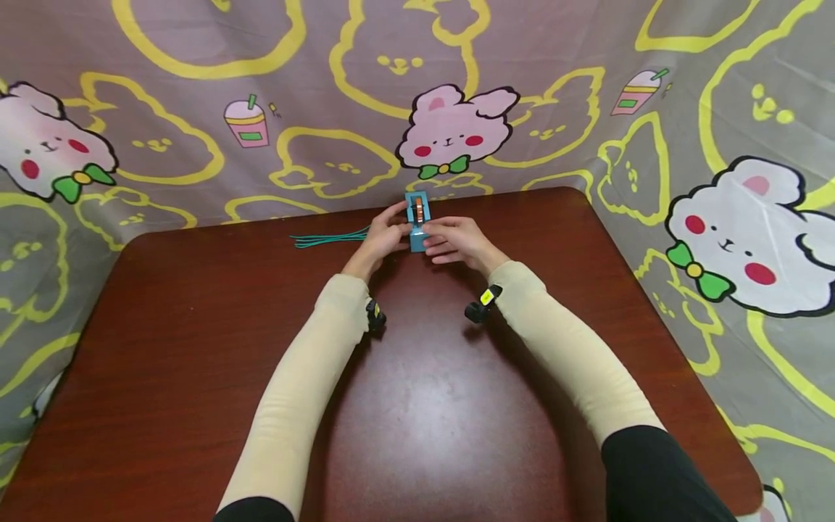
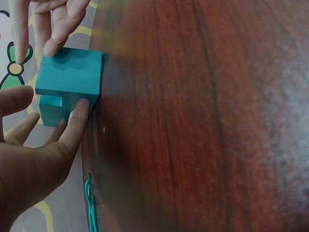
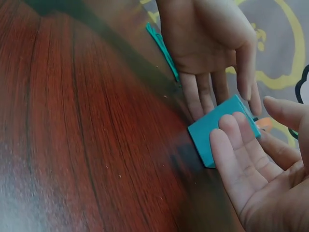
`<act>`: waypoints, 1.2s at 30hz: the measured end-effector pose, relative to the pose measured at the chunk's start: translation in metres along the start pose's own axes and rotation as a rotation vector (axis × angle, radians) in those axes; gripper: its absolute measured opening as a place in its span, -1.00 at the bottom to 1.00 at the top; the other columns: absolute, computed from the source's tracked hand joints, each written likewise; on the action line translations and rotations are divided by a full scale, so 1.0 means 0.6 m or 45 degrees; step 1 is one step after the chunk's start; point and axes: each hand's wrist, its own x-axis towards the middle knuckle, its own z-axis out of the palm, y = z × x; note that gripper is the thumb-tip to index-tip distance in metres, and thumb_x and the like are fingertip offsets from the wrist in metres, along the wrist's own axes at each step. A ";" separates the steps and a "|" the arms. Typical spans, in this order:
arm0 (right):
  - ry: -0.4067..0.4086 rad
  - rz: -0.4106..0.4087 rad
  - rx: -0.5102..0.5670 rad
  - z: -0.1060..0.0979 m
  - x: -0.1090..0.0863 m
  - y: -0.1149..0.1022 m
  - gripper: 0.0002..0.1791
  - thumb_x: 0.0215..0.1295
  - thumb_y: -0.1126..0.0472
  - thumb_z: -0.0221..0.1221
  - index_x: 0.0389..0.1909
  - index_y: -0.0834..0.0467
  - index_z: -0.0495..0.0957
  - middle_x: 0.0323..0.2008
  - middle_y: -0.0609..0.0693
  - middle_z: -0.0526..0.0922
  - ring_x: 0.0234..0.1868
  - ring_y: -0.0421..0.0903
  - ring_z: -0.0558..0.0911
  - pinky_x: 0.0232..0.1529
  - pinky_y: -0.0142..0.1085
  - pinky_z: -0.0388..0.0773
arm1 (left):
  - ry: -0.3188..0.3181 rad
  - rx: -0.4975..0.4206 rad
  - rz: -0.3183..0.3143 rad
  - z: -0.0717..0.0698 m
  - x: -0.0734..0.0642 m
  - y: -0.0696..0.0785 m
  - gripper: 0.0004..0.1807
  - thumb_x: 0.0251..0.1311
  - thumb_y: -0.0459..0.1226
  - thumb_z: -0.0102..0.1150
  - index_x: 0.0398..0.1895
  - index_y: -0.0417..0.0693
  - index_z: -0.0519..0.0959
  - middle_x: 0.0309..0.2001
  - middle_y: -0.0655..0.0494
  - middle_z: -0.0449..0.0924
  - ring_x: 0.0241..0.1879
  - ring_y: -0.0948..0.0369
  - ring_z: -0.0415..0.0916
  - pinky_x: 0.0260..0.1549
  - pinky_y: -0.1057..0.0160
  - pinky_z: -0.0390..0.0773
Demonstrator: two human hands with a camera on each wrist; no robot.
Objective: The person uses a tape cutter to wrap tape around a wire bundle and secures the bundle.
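Note:
A teal tape dispenser [image 1: 418, 240] stands near the table's far edge, with an orange-brown roll in its slot. My left hand [image 1: 383, 235] touches its left side; in the left wrist view one fairly straight finger [image 2: 78, 121] rests on the dispenser's side [image 2: 70, 79]. On the opposite side is my right hand [image 1: 459, 241], its thumb and forefinger close to the dispenser's top. Its other fingers [image 3: 236, 145] lie fairly straight in front of the teal wall [image 3: 205, 137] in the right wrist view. Part of the roll is hidden by the hands.
Thin green cords [image 1: 326, 239] lie on the brown table [image 1: 196, 348], left of the dispenser and partly behind my left hand. A cloth wall with cartoon prints [image 1: 313, 94] rises just past the table's far edge.

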 end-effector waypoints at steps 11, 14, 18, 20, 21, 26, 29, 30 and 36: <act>0.040 0.046 0.018 0.011 0.017 0.003 -0.68 0.42 0.04 0.26 -0.07 0.24 0.58 -0.58 0.00 0.59 -0.62 -0.14 0.60 -0.45 -0.24 0.67 | -0.030 0.045 0.002 0.002 0.001 -0.011 -0.36 0.43 -0.36 0.05 0.55 0.17 0.25 0.41 -0.06 0.26 0.20 0.02 0.47 0.11 0.04 0.54; 0.035 0.046 0.022 0.009 0.019 0.002 -0.70 0.43 0.06 0.24 -0.07 0.24 0.59 -0.59 -0.02 0.57 -0.63 -0.15 0.58 -0.46 -0.26 0.66 | -0.029 0.054 -0.006 0.004 0.001 -0.011 -0.35 0.44 -0.35 0.05 0.55 0.20 0.24 0.46 -0.01 0.20 0.23 0.02 0.46 0.13 0.05 0.53; 0.033 0.034 0.018 0.006 0.020 0.001 -0.71 0.44 0.08 0.23 -0.07 0.24 0.59 -0.60 -0.03 0.54 -0.64 -0.17 0.56 -0.47 -0.29 0.64 | -0.030 0.059 0.003 0.008 0.000 -0.011 -0.35 0.45 -0.34 0.04 0.56 0.21 0.23 0.51 0.01 0.15 0.25 0.03 0.45 0.14 0.06 0.52; 0.035 0.032 0.017 0.005 0.019 0.000 -0.72 0.44 0.08 0.24 -0.07 0.24 0.60 -0.61 -0.03 0.52 -0.65 -0.17 0.54 -0.47 -0.30 0.63 | -0.031 0.058 0.010 0.009 -0.001 -0.011 -0.35 0.45 -0.34 0.03 0.56 0.21 0.22 0.52 0.02 0.13 0.25 0.04 0.44 0.14 0.07 0.52; 0.036 0.031 0.017 0.005 0.019 -0.001 -0.72 0.44 0.08 0.24 -0.07 0.24 0.60 -0.61 -0.04 0.50 -0.65 -0.18 0.53 -0.48 -0.31 0.63 | -0.033 0.060 0.014 0.009 -0.002 -0.012 -0.35 0.46 -0.34 0.03 0.56 0.21 0.22 0.52 0.03 0.13 0.26 0.05 0.44 0.14 0.08 0.52; 0.029 0.028 0.026 0.007 0.021 -0.005 -0.75 0.43 0.12 0.24 -0.09 0.23 0.61 -0.63 -0.06 0.44 -0.65 -0.19 0.47 -0.49 -0.34 0.58 | -0.038 0.046 0.021 0.007 -0.003 -0.015 -0.36 0.47 -0.33 0.02 0.56 0.25 0.22 0.53 0.06 0.11 0.24 0.06 0.45 0.11 0.09 0.54; 0.027 0.032 0.052 0.009 0.024 -0.009 -0.78 0.42 0.15 0.25 -0.14 0.25 0.61 -0.63 -0.05 0.39 -0.65 -0.20 0.43 -0.51 -0.36 0.55 | -0.041 0.036 0.019 0.005 -0.002 -0.016 -0.36 0.48 -0.33 0.02 0.56 0.27 0.22 0.53 0.07 0.10 0.23 0.05 0.47 0.10 0.08 0.55; 0.028 0.036 0.064 0.010 0.024 -0.010 -0.79 0.42 0.16 0.25 -0.16 0.25 0.61 -0.63 -0.05 0.38 -0.65 -0.20 0.42 -0.51 -0.37 0.53 | -0.041 0.035 0.017 0.004 -0.002 -0.016 -0.36 0.48 -0.32 0.02 0.56 0.28 0.22 0.53 0.08 0.10 0.23 0.05 0.47 0.10 0.08 0.55; 0.094 0.080 0.101 0.018 0.023 -0.014 -0.81 0.38 0.18 0.29 -0.21 0.25 0.60 -0.64 -0.06 0.39 -0.63 -0.19 0.38 -0.50 -0.39 0.51 | -0.047 0.035 -0.002 0.004 0.000 -0.016 -0.38 0.50 -0.31 0.01 0.55 0.32 0.22 0.54 0.10 0.08 0.21 0.03 0.48 0.11 0.06 0.54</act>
